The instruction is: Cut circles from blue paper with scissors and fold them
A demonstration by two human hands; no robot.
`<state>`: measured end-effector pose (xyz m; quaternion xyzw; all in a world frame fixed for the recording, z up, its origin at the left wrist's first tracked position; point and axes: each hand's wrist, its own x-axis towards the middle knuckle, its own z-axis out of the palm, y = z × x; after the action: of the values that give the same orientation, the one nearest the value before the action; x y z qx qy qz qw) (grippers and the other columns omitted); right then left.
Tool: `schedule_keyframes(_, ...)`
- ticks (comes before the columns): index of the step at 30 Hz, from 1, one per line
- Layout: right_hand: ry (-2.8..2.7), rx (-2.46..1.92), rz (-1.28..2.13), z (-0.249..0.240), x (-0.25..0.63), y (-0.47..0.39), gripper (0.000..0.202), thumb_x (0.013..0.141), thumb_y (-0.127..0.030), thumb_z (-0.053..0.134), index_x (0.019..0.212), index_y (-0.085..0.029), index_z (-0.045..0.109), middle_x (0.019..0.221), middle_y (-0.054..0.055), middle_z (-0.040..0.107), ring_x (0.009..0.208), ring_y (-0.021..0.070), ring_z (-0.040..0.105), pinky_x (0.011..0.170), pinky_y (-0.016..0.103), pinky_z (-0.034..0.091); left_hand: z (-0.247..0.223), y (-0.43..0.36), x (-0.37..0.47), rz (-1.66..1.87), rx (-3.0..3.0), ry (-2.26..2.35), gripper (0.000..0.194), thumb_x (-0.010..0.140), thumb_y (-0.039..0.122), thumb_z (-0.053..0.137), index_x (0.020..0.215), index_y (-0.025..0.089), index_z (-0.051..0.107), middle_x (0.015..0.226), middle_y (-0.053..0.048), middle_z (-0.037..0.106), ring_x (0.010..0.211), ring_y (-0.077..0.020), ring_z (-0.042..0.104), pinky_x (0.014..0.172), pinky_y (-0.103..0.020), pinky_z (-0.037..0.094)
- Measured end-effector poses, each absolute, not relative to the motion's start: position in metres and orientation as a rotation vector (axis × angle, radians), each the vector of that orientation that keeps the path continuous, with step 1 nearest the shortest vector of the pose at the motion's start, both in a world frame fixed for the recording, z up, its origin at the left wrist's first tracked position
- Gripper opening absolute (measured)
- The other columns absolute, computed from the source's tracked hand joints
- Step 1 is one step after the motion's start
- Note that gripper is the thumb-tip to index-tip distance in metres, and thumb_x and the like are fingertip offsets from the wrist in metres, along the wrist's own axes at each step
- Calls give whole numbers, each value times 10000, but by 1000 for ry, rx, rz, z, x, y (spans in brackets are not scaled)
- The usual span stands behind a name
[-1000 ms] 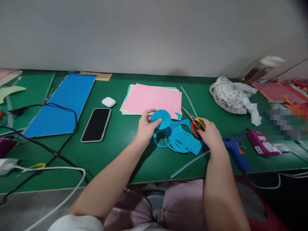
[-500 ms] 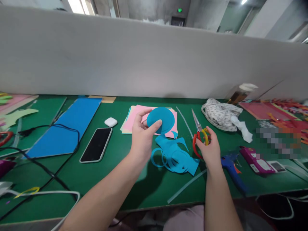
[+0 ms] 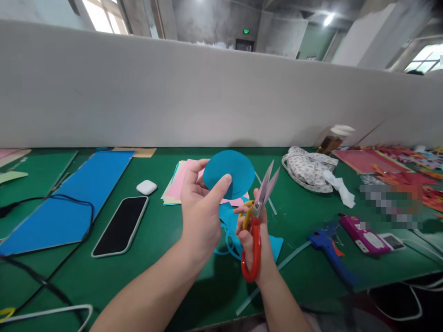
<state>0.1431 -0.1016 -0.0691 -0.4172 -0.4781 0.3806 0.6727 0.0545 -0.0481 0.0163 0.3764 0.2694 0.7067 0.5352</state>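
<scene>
Between the thumb and fingers of my left hand [image 3: 202, 207] is a round blue paper disc [image 3: 230, 170], held up over the table. My right hand [image 3: 258, 240] grips scissors [image 3: 256, 221] with red and yellow handles, their blades parted and pointing up, just right of the disc and apart from it. Under the disc lies a stack of coloured paper sheets [image 3: 173, 189], pink on top, partly hidden by my left hand. Blue paper scraps [image 3: 275, 246], some ring-shaped, lie on the table behind my right hand.
On the green table [image 3: 159, 272] a phone [image 3: 121, 226], a white earbud case [image 3: 146, 187] and a blue board [image 3: 69, 207] lie to the left. To the right are a patterned cloth pouch [image 3: 306, 168], a blue glue gun [image 3: 330, 251], a purple packet [image 3: 363, 235] and a bottle [image 3: 334, 139].
My right hand has brought the scissors left, close to the disc, and their blades have spread apart. My left hand still holds the disc, now nearer to the camera.
</scene>
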Motion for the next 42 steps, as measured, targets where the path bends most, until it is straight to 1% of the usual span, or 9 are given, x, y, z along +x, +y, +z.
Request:
schedule_keyframes(3, -1090, -944, 854, -65, 141, -104, 435, 788, -572, 624, 1136, -338, 506, 1065, 0, 501, 667, 93, 462, 586, 252, 459, 15, -45, 56, 1677, 921, 603, 326, 689, 161, 781, 947, 246, 600, 786, 42, 666, 660, -69, 641, 601, -152, 563)
schedule_keyframes(8, -1071, -1065, 908, -57, 143, -108, 729, 695, -741, 593, 1273, -325, 440, 1135, 45, 480, 835, 162, 505, 706, 328, 508, 9, -46, 60, 1659, 981, 581, 324, 706, 147, 771, 965, 248, 605, 816, 42, 680, 681, -74, 666, 614, -155, 581)
schedule_keyframes(10, -1065, -1051, 918, -58, 143, -108, 710, 707, -735, 588, 1257, -309, 445, 1143, 52, 483, 831, 161, 514, 705, 329, 507, 6, -47, 62, 1658, 1006, 581, 338, 707, 136, 769, 978, 254, 606, 830, 44, 680, 688, -74, 671, 628, -154, 585)
schedule_keyframes(13, -1040, -1003, 927, -64, 141, -106, 645, 754, -689, 583, 1241, -298, 421, 1083, 40, 506, 722, 126, 515, 631, 294, 489, 2, -48, 64, 1642, 1038, 607, 356, 719, 134, 761, 1010, 267, 605, 866, 41, 676, 714, -73, 673, 659, -158, 586)
schedule_keyframes(16, -1026, -974, 950, -69, 140, -104, 689, 767, -693, 562, 1298, -307, 353, 1034, 25, 506, 644, 104, 505, 570, 273, 474, 0, -48, 65, 1610, 1061, 628, 353, 730, 140, 753, 1023, 272, 606, 887, 39, 668, 730, -70, 668, 673, -153, 581)
schedule_keyframes(24, -1151, -1130, 812, -67, 141, -108, 772, 713, -793, 500, 1278, -272, 425, 1212, 85, 488, 892, 200, 525, 783, 389, 490, -2, -47, 66, 1624, 1074, 678, 356, 729, 161, 752, 1035, 250, 592, 890, 23, 665, 749, -89, 673, 663, -173, 588)
schedule_keyframes(30, -1152, -1122, 822, -68, 143, -109, 827, 732, -787, 481, 1376, -291, 327, 1134, 78, 506, 831, 189, 516, 729, 387, 493, -2, -45, 66, 1630, 1119, 671, 348, 733, 164, 749, 1026, 246, 582, 868, 26, 662, 720, -83, 668, 637, -165, 582)
schedule_keyframes(38, -1105, -1137, 831, -66, 146, -109, 925, 663, -838, 487, 1410, -319, 314, 1069, 52, 496, 758, 171, 519, 651, 356, 505, 0, -40, 58, 1663, 1281, 722, 358, 741, 166, 733, 1043, 258, 566, 861, 21, 651, 707, -96, 652, 595, -181, 565)
schedule_keyframes(42, -1078, -1132, 846, -64, 145, -111, 892, 671, -810, 526, 1400, -335, 331, 1062, 49, 505, 751, 170, 525, 642, 353, 511, 1, -40, 57, 1659, 1310, 738, 348, 751, 181, 724, 1048, 260, 561, 880, 5, 650, 722, -118, 652, 603, -213, 569)
